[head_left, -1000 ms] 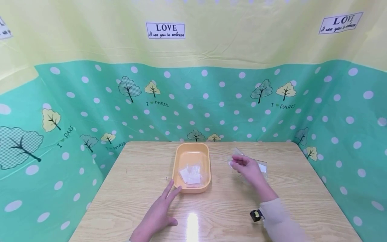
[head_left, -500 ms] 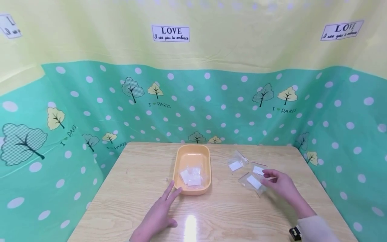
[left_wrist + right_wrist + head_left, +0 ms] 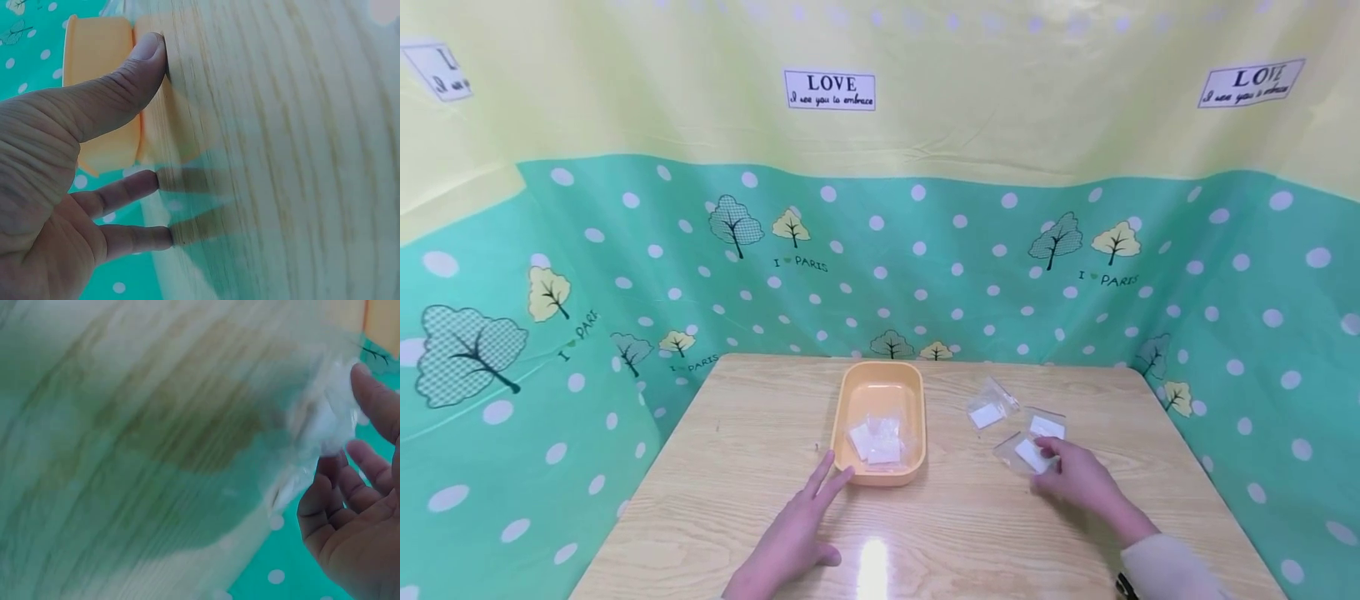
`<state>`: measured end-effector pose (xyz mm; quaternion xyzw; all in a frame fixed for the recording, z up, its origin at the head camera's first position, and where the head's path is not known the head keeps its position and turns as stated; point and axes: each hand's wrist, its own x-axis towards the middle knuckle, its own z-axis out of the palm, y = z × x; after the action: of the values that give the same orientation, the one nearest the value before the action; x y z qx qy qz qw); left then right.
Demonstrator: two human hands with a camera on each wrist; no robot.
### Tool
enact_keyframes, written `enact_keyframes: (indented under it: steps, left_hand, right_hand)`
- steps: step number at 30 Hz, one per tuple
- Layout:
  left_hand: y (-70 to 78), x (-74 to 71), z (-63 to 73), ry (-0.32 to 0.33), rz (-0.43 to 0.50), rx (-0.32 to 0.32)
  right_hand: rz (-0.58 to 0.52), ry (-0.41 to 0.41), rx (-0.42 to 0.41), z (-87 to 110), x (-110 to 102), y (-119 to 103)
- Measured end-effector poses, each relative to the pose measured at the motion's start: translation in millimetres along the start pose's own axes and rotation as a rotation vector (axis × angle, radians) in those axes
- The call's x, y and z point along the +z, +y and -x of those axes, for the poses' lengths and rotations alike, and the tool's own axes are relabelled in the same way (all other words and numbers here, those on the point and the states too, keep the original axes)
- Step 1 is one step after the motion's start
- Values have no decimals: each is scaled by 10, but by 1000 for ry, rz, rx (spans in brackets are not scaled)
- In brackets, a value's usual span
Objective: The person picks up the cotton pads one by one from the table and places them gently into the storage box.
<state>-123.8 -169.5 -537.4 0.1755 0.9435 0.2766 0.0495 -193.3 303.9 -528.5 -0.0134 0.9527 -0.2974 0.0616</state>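
An orange tray [image 3: 880,479] stands on the table, with several small clear bags holding white pieces [image 3: 882,452] in its near part. My left hand [image 3: 790,537] lies at its near left corner, fingers spread and straight, two fingertips at the rim. To the right, my right hand [image 3: 1084,482] is over the nearest of three loose clear zip bags [image 3: 1017,448], thumb and forefinger on either side of its right end and apart. A second bag [image 3: 1047,427] lies just behind, a third bag [image 3: 987,413] farther left. In the right wrist view the bag [image 3: 328,419] looks blurred beside my thumb.
The wooden table [image 3: 760,433] reaches back to a green dotted curtain [image 3: 820,275], which also hangs along both sides. Bright glare [image 3: 872,567] shows on the near tabletop. Tabletop lies between the tray and the loose bags.
My right hand moved from the far-left loose bag rightward and nearer, then slightly left to the nearest bag. The loose bags came into plain sight. My left hand stays by the tray.
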Motion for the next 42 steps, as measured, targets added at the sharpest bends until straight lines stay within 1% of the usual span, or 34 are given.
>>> enact_keyframes:
  steps: [3, 6, 8, 11, 14, 17, 21, 26, 30, 33, 36, 42]
  left_hand:
    - [2, 4, -6, -4, -6, -2]
    - [6, 3, -12, -5, -13, 0]
    - [10, 1, -14, -5, -15, 0]
    - [13, 2, -15, -8, -13, -5]
    - [13, 6, -12, -11, -9, -10]
    - [5, 17, -7, -12, -7, -13]
    - [-18, 43, -4, -10, -5, -13]
    - [-35, 75, -7, -7, -5, -8]
    - [-33, 80, -12, -6, -13, -5]
    - [-33, 78, -17, -2, -20, -5]
    - [-33, 71, -22, 1, -23, -6]
    - [-45, 65, -25, 4, -29, 4]
  right_hand:
    - [55, 6, -9, -16, 36, 3]
    - [55, 28, -20, -27, 52, 7]
    - [24, 54, -28, -31, 52, 3]
    - [-42, 107, -65, -50, 38, -21]
    - [-148, 143, -83, -78, 17, -95]
    - [-296, 156, -70, -113, 3, -247]
    - [-481, 153, -65, -150, 17, -546]
    - [-646, 140, -46, -176, 99, -935]
    - [-745, 153, -30, -215, 181, -1177]
    - [-793, 167, -21, -251, 238, -1310]
    - [-841, 168, -15, -287, 291, -1415]
    - [-939, 135, -36, -338, 343, -1582]
